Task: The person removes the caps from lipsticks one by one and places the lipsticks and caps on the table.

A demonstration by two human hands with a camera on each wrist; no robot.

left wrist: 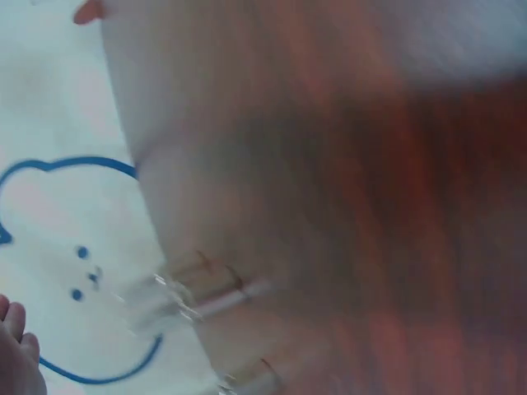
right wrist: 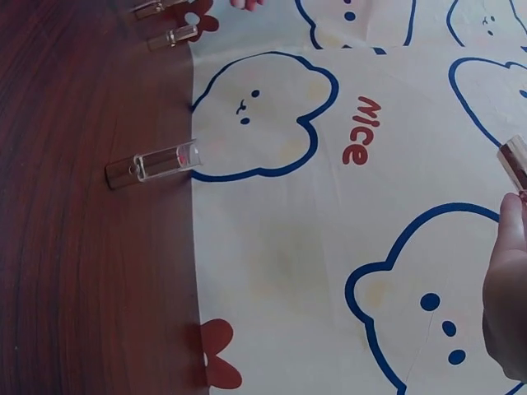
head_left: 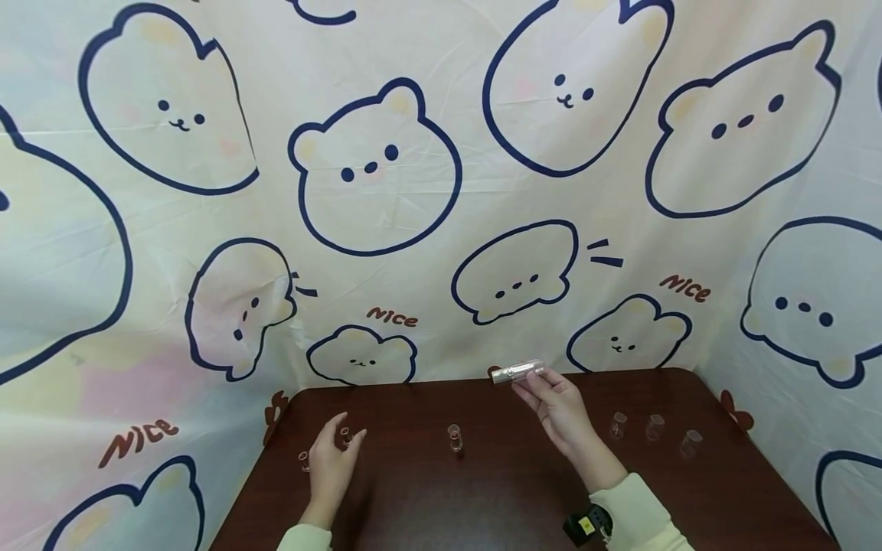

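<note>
My right hand [head_left: 561, 409] is raised over the far edge of the table. Between thumb and fingers it pinches a shiny lipstick tube [head_left: 518, 372] with a metallic end, held almost level; in the right wrist view only part of this tube [right wrist: 515, 160] shows. My left hand [head_left: 331, 459] is over the left side, thumb and fingers spread apart in a curve. Near it stand two small clear-and-metallic tubes [head_left: 304, 461], one seen between its thumb and fingers. Another upright tube [head_left: 455, 438], clear on top with something reddish inside, stands mid-table.
On the right side of the dark brown table [head_left: 510, 497] are three small clear caps [head_left: 654, 427] in a slanting row. A cloth backdrop [head_left: 386, 291] with bear drawings rises behind and beside the table. The left wrist view is blurred.
</note>
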